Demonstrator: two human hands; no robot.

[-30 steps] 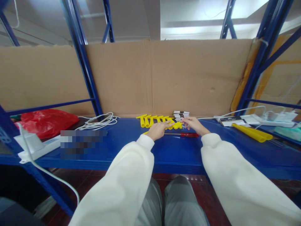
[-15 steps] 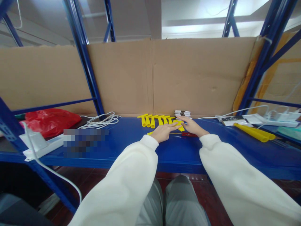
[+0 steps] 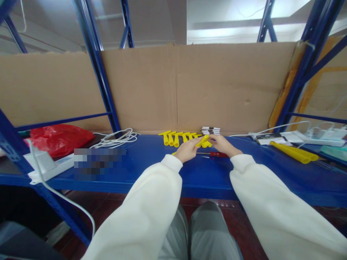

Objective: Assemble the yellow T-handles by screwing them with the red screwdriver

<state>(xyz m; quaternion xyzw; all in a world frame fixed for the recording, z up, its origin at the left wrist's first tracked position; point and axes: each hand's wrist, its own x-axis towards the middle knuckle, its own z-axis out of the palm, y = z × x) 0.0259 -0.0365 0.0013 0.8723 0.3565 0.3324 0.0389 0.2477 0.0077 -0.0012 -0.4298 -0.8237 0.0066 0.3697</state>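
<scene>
Around hands (image 3: 187,150): red-handled screwdriver (image 3: 217,154), yellow pieces (image 3: 176,141), white stack (image 3: 210,130).

The held yellow piece (image 3: 203,140) looked like smooth plastic, the red screwdriver handle (image 3: 217,154) glossy. The blue shelf (image 3: 151,159) was sleek, painted metal, and the brown panel (image 3: 233,83) matt cardboard.

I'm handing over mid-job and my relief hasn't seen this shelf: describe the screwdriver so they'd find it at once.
Start at the blue shelf in front of the cardboard panel. Near its middle, find the right hand; the screwdriver lies sideways just below it in the view. Its red handle sets it apart from the yellow pieces beyond it.
</scene>
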